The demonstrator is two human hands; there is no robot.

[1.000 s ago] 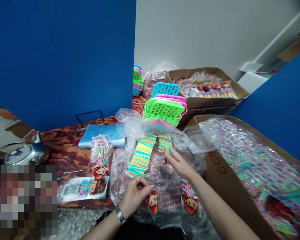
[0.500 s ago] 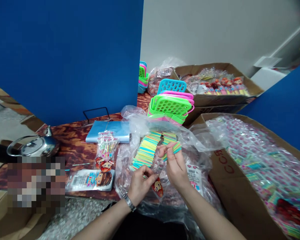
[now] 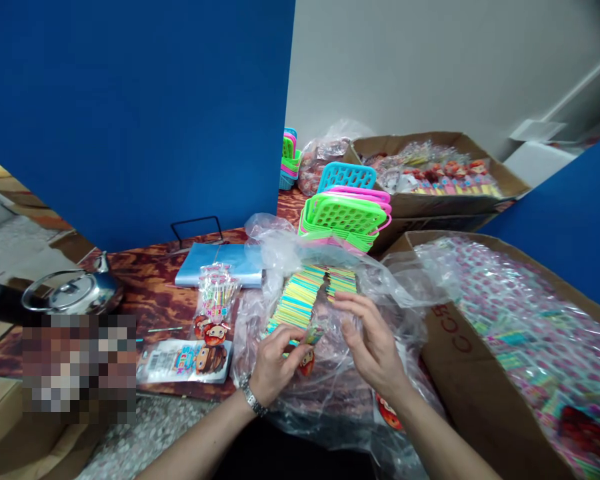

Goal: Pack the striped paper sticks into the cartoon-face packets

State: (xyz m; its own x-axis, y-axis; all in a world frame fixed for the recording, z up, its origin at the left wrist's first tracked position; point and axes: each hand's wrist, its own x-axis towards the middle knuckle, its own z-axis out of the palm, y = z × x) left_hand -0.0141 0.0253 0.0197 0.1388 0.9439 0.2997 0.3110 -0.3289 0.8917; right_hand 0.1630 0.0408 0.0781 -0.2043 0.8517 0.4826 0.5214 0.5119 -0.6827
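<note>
My left hand (image 3: 279, 360), with a metal watch at the wrist, is closed on a small clear packet (image 3: 314, 333). Colourful stick ends show at the packet's top, and a red-haired cartoon figure shows below my thumb. My right hand (image 3: 375, 343) is open, fingers apart, just right of the packet and holding nothing. Beyond both hands, a long pile of thin yellow, green and blue sticks (image 3: 296, 299) lies in a large crumpled clear plastic bag (image 3: 380, 287). Part of another printed packet (image 3: 390, 412) shows under my right forearm.
Nested plastic baskets (image 3: 350, 213) stand behind the bag. To the right, a cardboard carton (image 3: 460, 373) holds many filled packets; another carton (image 3: 430, 203) sits behind. Left are printed packets (image 3: 185, 361), a blue folder-like stack (image 3: 220, 263) and a metal kettle (image 3: 80, 290).
The bundle of sticks has left my right hand; stick ends now show in the packet in my left. My right hand has opened and moved slightly right and down.
</note>
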